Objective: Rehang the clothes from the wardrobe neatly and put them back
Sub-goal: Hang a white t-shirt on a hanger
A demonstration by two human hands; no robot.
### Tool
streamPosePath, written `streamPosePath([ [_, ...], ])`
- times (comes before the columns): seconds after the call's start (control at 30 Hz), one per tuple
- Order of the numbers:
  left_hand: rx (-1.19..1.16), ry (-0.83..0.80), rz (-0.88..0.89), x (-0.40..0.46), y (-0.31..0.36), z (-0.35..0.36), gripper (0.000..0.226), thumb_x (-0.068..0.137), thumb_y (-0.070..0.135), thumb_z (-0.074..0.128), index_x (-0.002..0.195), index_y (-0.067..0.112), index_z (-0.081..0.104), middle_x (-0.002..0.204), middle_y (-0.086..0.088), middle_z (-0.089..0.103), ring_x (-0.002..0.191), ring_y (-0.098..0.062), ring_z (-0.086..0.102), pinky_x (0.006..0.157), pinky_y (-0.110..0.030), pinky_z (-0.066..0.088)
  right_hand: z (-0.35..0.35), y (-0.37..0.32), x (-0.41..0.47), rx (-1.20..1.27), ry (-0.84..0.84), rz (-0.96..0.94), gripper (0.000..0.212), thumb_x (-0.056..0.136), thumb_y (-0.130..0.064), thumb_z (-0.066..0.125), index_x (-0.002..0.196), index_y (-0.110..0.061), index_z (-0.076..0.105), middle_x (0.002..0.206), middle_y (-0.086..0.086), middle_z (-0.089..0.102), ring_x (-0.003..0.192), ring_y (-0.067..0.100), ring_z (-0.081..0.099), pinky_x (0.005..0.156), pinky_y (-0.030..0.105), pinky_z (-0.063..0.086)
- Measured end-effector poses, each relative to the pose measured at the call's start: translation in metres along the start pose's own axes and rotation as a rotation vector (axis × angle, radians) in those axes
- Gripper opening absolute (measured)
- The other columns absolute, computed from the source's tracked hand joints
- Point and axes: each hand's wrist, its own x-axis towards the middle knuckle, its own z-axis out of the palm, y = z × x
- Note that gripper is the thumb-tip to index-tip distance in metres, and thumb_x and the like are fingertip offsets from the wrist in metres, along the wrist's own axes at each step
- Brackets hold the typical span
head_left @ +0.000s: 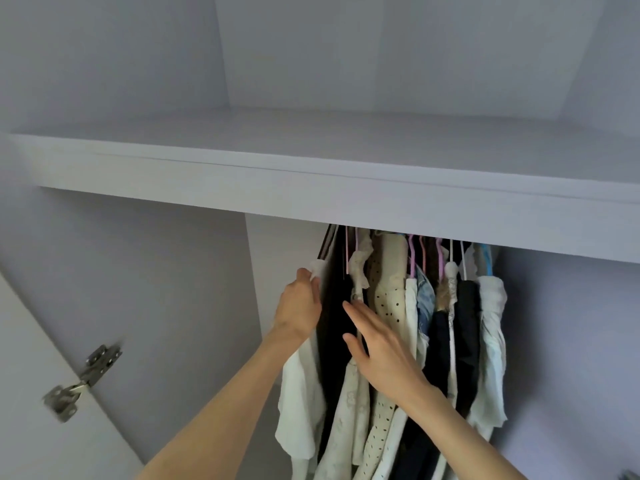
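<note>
Several garments hang packed together under the wardrobe shelf [346, 188] on pink, white and blue hangers [412, 258]. At the left end hangs a white top [298, 386], beside it a black garment [334, 327]. My left hand [299, 303] grips the shoulder of the white top near its hanger. With fingers straight, my right hand [377, 344] presses against the black garment and a cream dotted dress [388, 303]. The rail is hidden behind the shelf front.
The white wardrobe side wall [156, 289] stands to the left, with room between it and the clothes. An open door with a metal hinge [86, 379] is at the lower left. A white garment [491, 341] ends the row on the right.
</note>
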Motion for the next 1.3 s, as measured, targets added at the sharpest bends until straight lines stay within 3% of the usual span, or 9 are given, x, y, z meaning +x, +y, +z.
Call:
streamPosePath([
  [0.2,-0.100,0.146,-0.006,0.001,-0.009,-0.010,0.025,0.100,0.017,0.032,0.101,-0.002,0.049,0.056,0.001,0.042,0.045,-0.011,0.038,0.039,-0.016,0.031,-0.001,0.002,0.001,0.019,-0.026,0.025,0.051,0.099,-0.030,0.039,0.147,-0.026,0.020,0.154,-0.008,0.018,0.140,0.003,0.015,0.103,0.006,0.007],
  [0.4,-0.106,0.135,0.069,-0.006,-0.001,-0.024,0.018,0.101,0.017,0.031,0.096,0.007,0.045,0.057,0.001,0.042,0.046,-0.012,0.037,0.040,-0.019,0.027,0.002,0.000,0.009,0.146,0.006,0.062,0.046,0.098,-0.027,0.043,0.143,-0.026,0.032,0.149,-0.012,0.028,0.127,-0.010,0.018,0.099,-0.001,0.008],
  [0.53,-0.078,0.126,0.070,-0.037,-0.022,-0.030,0.014,0.100,0.019,0.031,0.094,0.013,0.042,0.059,0.001,0.043,0.050,-0.011,0.038,0.047,-0.024,0.025,0.001,-0.007,0.020,0.251,0.055,0.061,0.038,0.097,-0.024,0.046,0.135,-0.022,0.047,0.140,-0.014,0.040,0.130,-0.002,0.032,0.112,0.022,0.024],
  [0.73,-0.051,0.159,0.012,-0.081,-0.046,-0.055,0.014,0.100,0.024,0.030,0.094,0.018,0.041,0.058,0.005,0.043,0.048,-0.009,0.037,0.044,-0.018,0.029,0.003,-0.052,0.047,0.424,0.156,0.002,0.035,0.096,-0.016,0.048,0.131,-0.014,0.052,0.129,-0.003,0.053,0.116,0.003,0.047,0.098,0.012,0.036],
  [0.83,-0.011,0.158,0.011,-0.105,-0.054,-0.064,0.015,0.100,0.027,0.029,0.098,0.019,0.042,0.063,0.008,0.045,0.054,-0.008,0.043,0.048,-0.015,0.032,0.010,-0.083,0.058,0.722,0.007,0.137,0.042,0.097,-0.019,0.045,0.139,-0.013,0.040,0.132,-0.003,0.049,0.117,0.003,0.045,0.091,0.005,0.035],
  [0.9,0.022,0.156,0.012,-0.119,-0.057,-0.067,0.017,0.100,0.028,0.028,0.097,0.019,0.042,0.065,0.009,0.044,0.056,-0.008,0.044,0.051,-0.017,0.031,0.015,-0.100,0.068,0.967,-0.101,0.290,0.040,0.097,-0.017,0.045,0.136,-0.008,0.040,0.129,0.000,0.050,0.123,0.014,0.047,0.099,0.020,0.037],
  [1.0,0.060,0.158,-0.010,-0.143,-0.063,-0.069,0.022,0.100,0.028,0.029,0.102,0.014,0.046,0.064,0.010,0.040,0.055,-0.008,0.040,0.053,-0.023,0.023,0.018,-0.121,0.075,1.407,-0.178,0.559,0.011,0.097,-0.010,0.045,0.103,-0.005,0.052,0.100,0.007,0.058,0.106,0.024,0.058,0.089,0.031,0.047],
  [1.2,0.027,-0.039,-0.077,-0.196,-0.078,-0.088,0.020,0.097,0.033,0.041,0.077,0.029,0.042,0.056,0.009,0.044,0.053,-0.006,0.041,0.055,-0.021,0.032,0.050,-0.128,0.042,1.384,-0.344,0.726,0.008,0.096,-0.004,0.045,0.101,-0.002,0.051,0.091,0.012,0.058,0.074,0.022,0.057,0.069,0.035,0.051],
  [1.3,0.037,-0.125,-0.142,-0.229,-0.088,-0.097,0.020,0.097,0.036,0.039,0.090,0.025,0.054,0.065,0.014,0.052,0.061,-0.003,0.047,0.067,-0.021,0.042,0.064,-0.133,0.017,1.315,-0.421,0.743,0.007,0.095,-0.004,0.047,0.091,-0.004,0.054,0.084,0.012,0.060,0.065,0.020,0.053,0.061,0.030,0.048],
])
